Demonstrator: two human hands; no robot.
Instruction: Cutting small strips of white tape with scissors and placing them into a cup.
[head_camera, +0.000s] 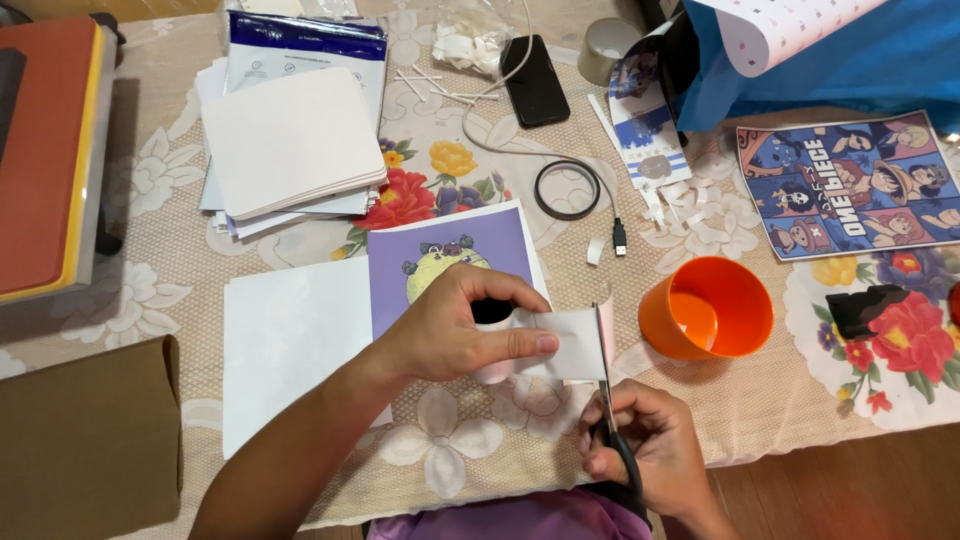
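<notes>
— Flowered lace cloth covers the table (150, 290), right? What lies on it?

— Yes. My left hand (450, 335) is closed on a white roll of tape (495, 345), thumb and fingers pinching the loose white strip (570, 345) that I have drawn out to the right. My right hand (650, 450) is closed through the black handles of a pair of scissors (608, 400), whose blades point up and meet the strip near its free end.

— And where does the roll sit?

— Near the front edge of the table, just over a purple print with a round yellow cartoon figure (450, 255). A blank white sheet (290, 340) lies left of that print.

— What is close by?

— An orange plastic cup (710, 310) stands just right of the strip. Beyond it lies a colourful cartoon poster (850, 185). Farther back I see a stack of white cards (290, 140), a black phone (535, 80) and a black ring (567, 190) beside a white cable (500, 145). Small white paper scraps (690, 225) lie scattered behind the cup.
</notes>
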